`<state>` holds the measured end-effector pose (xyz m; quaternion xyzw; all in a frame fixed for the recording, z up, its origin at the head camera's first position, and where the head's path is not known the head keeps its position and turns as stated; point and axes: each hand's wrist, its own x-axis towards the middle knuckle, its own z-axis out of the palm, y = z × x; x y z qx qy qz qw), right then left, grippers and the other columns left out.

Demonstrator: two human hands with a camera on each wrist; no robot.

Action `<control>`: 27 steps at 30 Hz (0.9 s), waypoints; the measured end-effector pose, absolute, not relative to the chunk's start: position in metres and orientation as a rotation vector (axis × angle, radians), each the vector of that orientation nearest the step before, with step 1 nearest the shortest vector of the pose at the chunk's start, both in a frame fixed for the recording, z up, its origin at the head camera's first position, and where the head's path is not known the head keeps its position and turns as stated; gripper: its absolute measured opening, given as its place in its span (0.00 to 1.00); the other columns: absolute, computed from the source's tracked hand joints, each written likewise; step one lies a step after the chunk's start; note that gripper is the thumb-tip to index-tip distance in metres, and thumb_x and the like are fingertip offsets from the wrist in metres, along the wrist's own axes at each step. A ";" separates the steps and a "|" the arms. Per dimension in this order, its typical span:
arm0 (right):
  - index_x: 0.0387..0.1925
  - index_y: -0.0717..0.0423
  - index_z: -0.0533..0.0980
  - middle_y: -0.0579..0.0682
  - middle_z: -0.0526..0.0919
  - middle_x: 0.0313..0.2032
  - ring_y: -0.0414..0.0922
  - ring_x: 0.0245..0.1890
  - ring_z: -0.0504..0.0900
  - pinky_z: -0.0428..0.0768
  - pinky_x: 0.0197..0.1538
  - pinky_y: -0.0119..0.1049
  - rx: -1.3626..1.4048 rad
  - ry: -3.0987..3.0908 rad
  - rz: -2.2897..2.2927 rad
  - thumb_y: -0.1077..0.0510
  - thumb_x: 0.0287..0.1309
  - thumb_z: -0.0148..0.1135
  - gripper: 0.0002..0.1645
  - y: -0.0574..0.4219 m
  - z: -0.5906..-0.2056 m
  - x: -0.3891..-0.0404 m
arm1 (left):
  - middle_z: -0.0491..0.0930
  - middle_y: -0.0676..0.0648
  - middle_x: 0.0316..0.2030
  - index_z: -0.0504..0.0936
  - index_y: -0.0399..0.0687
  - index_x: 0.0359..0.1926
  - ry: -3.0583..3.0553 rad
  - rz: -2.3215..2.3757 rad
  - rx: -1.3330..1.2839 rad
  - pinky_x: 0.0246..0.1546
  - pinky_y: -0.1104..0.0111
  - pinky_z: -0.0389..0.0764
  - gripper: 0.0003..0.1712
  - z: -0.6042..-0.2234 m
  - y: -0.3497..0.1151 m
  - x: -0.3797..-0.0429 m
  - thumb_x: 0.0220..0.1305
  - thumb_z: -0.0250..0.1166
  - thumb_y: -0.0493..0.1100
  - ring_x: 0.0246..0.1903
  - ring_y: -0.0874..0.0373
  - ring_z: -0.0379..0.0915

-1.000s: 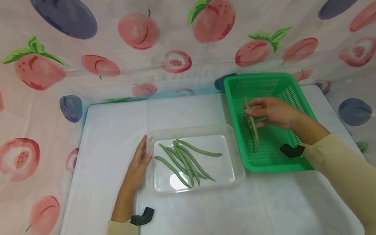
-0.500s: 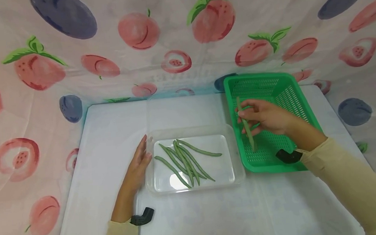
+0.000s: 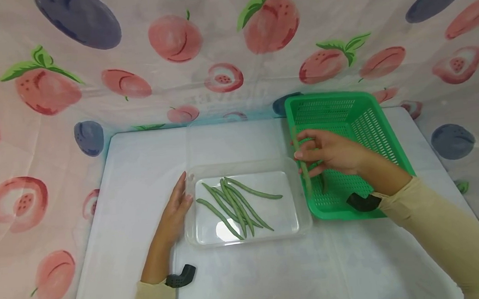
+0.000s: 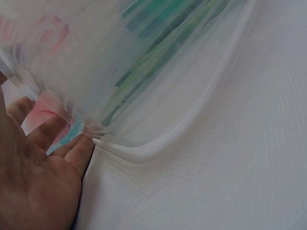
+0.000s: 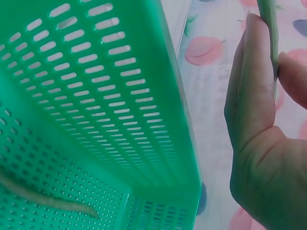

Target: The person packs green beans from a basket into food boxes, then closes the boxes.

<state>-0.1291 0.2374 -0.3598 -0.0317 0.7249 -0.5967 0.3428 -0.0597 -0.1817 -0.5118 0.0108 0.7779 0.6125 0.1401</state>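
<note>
My right hand (image 3: 333, 153) pinches a green bean (image 3: 306, 178) between thumb and fingers, over the left rim of the green plastic basket (image 3: 346, 214). In the right wrist view the held bean (image 5: 271, 28) stands almost upright against the fingers, its upper end out of frame. Another bean (image 5: 53, 201) lies on the basket floor. Several green beans (image 3: 236, 205) lie loosely across each other in the clear plastic container (image 3: 245, 169). My left hand (image 3: 177, 208) rests against that container's left side, its fingertips (image 4: 86, 142) touching the wall.
The container and the basket stand side by side on a white-covered table (image 3: 148, 156). A fruit-printed curtain (image 3: 132, 50) hangs behind and at both sides. A black device (image 3: 363, 202) sits at my right wrist and a similar black device (image 3: 181, 276) at the left.
My right hand has moved left with the green bean, from over the basket's middle to its left rim. The bean in the basket has come into sight. My left hand stays put.
</note>
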 end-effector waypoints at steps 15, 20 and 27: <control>0.69 0.63 0.58 0.52 0.80 0.43 0.51 0.38 0.90 0.89 0.37 0.44 -0.082 1.926 -1.500 0.59 0.69 0.64 0.35 0.212 -0.356 -0.126 | 0.46 0.52 0.82 0.48 0.78 0.80 2.238 1.795 0.042 0.63 0.34 0.69 0.36 -0.513 -0.183 -0.061 0.79 0.50 0.52 0.78 0.36 0.49; 0.67 0.62 0.62 0.56 0.80 0.42 0.52 0.37 0.89 0.89 0.37 0.48 -0.096 1.929 -1.476 0.59 0.69 0.64 0.32 0.204 -0.355 -0.123 | 0.46 0.51 0.82 0.48 0.80 0.80 2.235 1.791 0.040 0.63 0.33 0.68 0.36 -0.514 -0.183 -0.061 0.79 0.50 0.52 0.79 0.36 0.48; 0.66 0.61 0.64 0.52 0.81 0.41 0.52 0.37 0.89 0.89 0.37 0.45 -0.107 1.932 -1.446 0.57 0.70 0.64 0.30 0.195 -0.352 -0.121 | 0.46 0.51 0.82 0.49 0.84 0.78 2.231 1.803 0.045 0.64 0.32 0.66 0.35 -0.513 -0.182 -0.061 0.79 0.50 0.52 0.79 0.36 0.47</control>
